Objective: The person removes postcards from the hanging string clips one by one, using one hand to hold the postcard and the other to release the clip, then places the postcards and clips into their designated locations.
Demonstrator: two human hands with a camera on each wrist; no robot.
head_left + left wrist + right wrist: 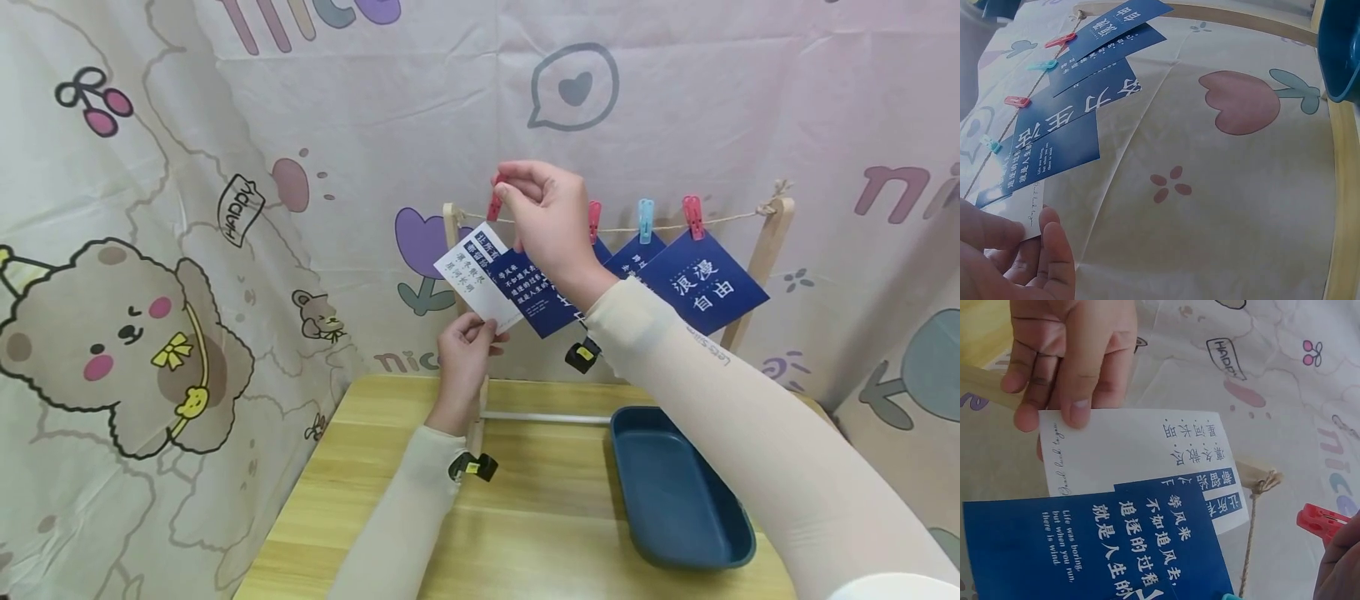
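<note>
A white card (480, 271) with dark printed characters is pinched at its lower corner by my left hand (467, 346), thumb in front. Its upper corner reaches the twine (480, 218) near the left post. Above that corner my right hand (551, 212) pinches a red clothespin (494, 200); in the right wrist view the red clothespin (1322, 520) stands apart from the card. Beside the white card, partly over it, hangs a blue card (536, 292). More blue cards hang to the right, the last one (705, 279) under a red clothespin (693, 218).
A wooden frame, its right post (765, 250) tied with the twine, stands on the wooden table (540, 500). A dark blue tray (675, 500) lies on the table under my right forearm. Behind is a printed cloth (360, 125). A blue clothespin (646, 221) grips the twine.
</note>
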